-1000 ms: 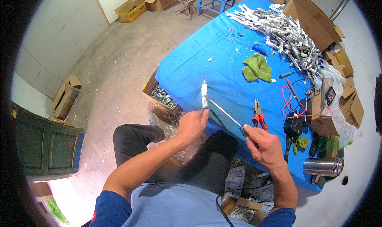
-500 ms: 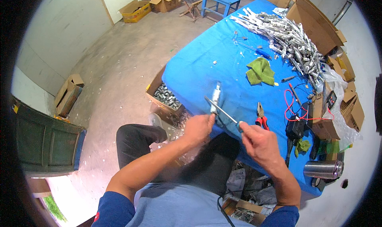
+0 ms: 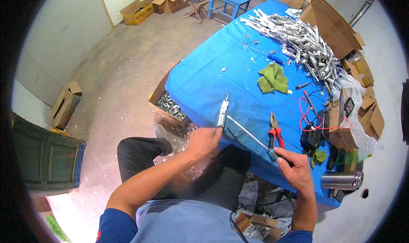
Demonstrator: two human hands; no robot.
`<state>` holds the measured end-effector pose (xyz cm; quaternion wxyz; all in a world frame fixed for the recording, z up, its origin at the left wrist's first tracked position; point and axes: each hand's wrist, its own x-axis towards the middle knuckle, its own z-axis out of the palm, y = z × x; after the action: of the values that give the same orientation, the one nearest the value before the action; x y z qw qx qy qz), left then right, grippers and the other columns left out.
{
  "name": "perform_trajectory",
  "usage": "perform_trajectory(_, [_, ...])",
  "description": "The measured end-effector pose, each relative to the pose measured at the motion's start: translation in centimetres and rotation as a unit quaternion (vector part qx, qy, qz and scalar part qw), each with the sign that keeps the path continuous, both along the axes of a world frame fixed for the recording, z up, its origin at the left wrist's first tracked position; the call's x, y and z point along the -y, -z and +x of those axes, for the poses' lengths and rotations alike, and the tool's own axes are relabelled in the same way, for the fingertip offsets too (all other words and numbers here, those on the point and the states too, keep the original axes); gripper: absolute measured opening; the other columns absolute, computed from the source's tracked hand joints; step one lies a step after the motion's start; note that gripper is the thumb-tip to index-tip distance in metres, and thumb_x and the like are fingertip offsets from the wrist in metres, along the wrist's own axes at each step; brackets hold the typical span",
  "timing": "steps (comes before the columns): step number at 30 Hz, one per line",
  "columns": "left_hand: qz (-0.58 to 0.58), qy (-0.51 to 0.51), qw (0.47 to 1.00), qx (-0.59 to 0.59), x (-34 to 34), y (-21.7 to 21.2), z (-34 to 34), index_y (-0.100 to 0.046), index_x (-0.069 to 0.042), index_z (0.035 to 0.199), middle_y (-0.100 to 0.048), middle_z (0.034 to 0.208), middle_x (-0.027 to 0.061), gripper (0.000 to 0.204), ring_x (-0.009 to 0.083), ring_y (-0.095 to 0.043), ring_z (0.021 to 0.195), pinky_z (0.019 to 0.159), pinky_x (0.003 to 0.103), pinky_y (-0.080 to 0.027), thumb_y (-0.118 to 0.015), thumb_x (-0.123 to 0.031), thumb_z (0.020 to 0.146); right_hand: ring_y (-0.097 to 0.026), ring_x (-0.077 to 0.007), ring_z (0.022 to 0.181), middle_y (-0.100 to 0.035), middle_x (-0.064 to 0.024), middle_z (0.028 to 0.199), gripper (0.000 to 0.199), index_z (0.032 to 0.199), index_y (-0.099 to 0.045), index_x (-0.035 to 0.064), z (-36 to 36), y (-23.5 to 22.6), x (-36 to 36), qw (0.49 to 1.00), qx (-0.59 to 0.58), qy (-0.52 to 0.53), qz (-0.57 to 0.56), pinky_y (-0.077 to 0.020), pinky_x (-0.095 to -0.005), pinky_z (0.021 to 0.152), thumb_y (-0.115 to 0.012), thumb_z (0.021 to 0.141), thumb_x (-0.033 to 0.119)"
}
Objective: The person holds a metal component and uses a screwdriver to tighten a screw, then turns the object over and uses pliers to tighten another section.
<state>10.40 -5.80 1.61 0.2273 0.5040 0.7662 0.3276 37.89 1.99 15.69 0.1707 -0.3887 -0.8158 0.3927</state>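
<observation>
Closed on the lower end of a slim white-and-silver stick-like part [image 3: 223, 112] is my left hand [image 3: 204, 141], near the table's front edge. The part points away from me, with a thin pin at its tip; its exact kind is unclear. My right hand [image 3: 293, 168] grips the teal handle of a screwdriver [image 3: 250, 135]. Its long metal shaft slants up and left, the tip beside the part and seemingly apart from it. Red-handled pliers [image 3: 275, 134] lie on the blue cloth just beyond my right hand.
A heap of similar white parts [image 3: 304, 45] covers the table's far right. Nearer lie a green cloth [image 3: 272, 78], a blue-handled tool [image 3: 275, 58], red test leads [image 3: 301, 115] and a steel flask [image 3: 341, 180]. Left of the table stands a carton of metal pieces [image 3: 170, 107].
The screwdriver has drawn back from across the part to its right side. My right hand has moved right and down. The part has been turned or tilted in my left hand.
</observation>
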Motion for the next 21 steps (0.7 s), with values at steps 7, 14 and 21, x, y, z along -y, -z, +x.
perform_trajectory(7, [0.001, 0.007, 1.0, -0.007, 0.0, 0.1, -0.1, -0.066, -0.001, 0.072, -0.062, 0.069, 0.024, 0.051, 0.0451, -0.062, 0.07, 0.065, 0.054, -0.047, -0.049, -0.04, 0.1, -0.064, -0.0114, 0.076, -0.074, -0.0124, 0.093, 0.029, 0.117, -0.069, -0.0008, -1.3, 1.0, -0.1, 0.999, 0.01, -0.021, 0.046, -0.0518, -0.0272, 0.069, -0.066, 0.089, 0.006])
perform_trajectory(14, [0.012, 0.016, 0.999, -0.033, 0.2, -0.1, 0.0, -0.065, -0.001, 0.071, -0.061, 0.067, 0.0248, 0.05, 0.0453, -0.061, 0.068, 0.064, 0.055, -0.047, -0.049, -0.038, 0.1, -0.072, -0.0266, 0.097, -0.073, -0.0194, 0.105, 0.028, 0.113, -0.07, -0.0009, -2.1, 0.9, -0.3, 1.0, 0.023, -0.013, 0.013, -0.0539, -0.0323, 0.086, -0.067, 0.087, 0.009])
perform_trajectory(21, [0.021, 0.022, 0.998, -0.052, 0.1, 0.0, 0.4, -0.063, 0.0, 0.069, -0.06, 0.067, 0.0255, 0.051, 0.0462, -0.061, 0.067, 0.064, 0.055, -0.047, -0.049, -0.038, 0.1, -0.072, -0.0275, 0.091, -0.072, -0.0188, 0.101, 0.028, 0.114, -0.069, -0.0002, -1.8, 1.3, -0.5, 0.999, 0.003, -0.033, 0.036, -0.0541, -0.0326, 0.081, -0.067, 0.087, 0.008])
